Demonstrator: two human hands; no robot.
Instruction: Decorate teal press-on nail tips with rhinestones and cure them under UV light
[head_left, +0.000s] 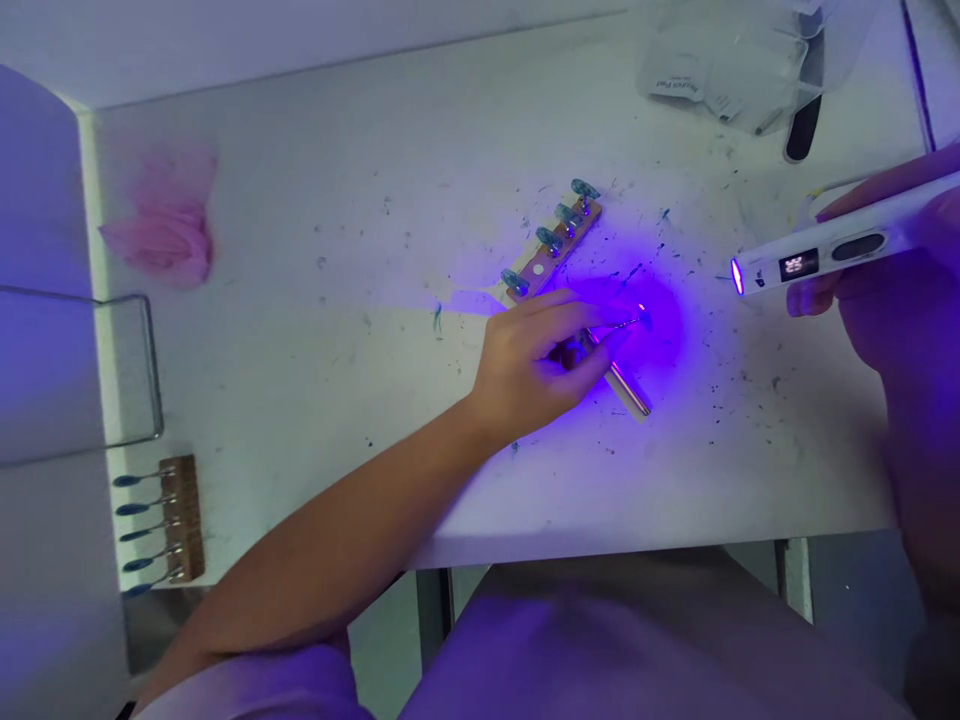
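Around the middle of the head view, the left hand (525, 350) is pinching a thin metal stem (621, 324), its small tip (645, 317) pointing right, between both hands. At the right edge, the right hand (874, 305) is grasping a white lamp (836, 250), its lit end facing the tip across a gap. Just above the left hand, a holder (538, 272) is bearing blue-green nail pieces (550, 240).

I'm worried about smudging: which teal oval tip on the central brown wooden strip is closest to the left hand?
The teal oval tip beside the left hand, lowest on the brown wooden strip; a wide gap separates it from the other three tips.
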